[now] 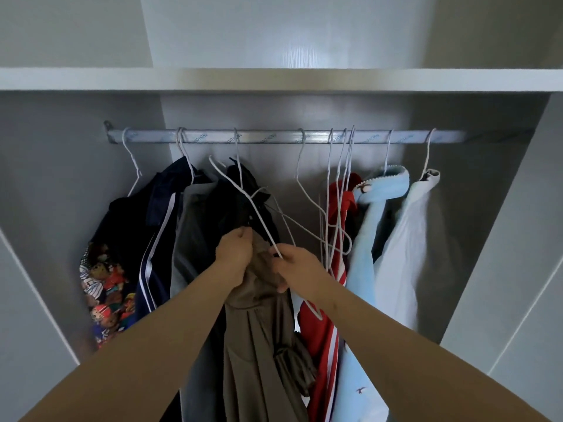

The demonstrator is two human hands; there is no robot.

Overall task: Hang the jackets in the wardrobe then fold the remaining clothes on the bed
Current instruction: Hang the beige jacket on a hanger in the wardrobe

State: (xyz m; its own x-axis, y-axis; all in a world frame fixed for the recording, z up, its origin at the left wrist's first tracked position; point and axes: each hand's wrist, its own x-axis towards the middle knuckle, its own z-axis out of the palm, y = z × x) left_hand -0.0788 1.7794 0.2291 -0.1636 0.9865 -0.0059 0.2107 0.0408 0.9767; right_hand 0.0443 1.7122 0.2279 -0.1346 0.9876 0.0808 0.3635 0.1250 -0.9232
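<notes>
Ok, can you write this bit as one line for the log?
step: fitting brown jacket onto hanger | left hand: grips brown jacket | right hand: holds hanger | rail: brown jacket not hung yet

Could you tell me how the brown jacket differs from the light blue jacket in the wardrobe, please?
The brown jacket is dull brown; the light blue jacket is pale. The brown jacket is not on the rail, bunched at the top where the left grip and right grip hold it; the light blue jacket hangs from the rail, further right. Both hang down lengthwise.
</notes>
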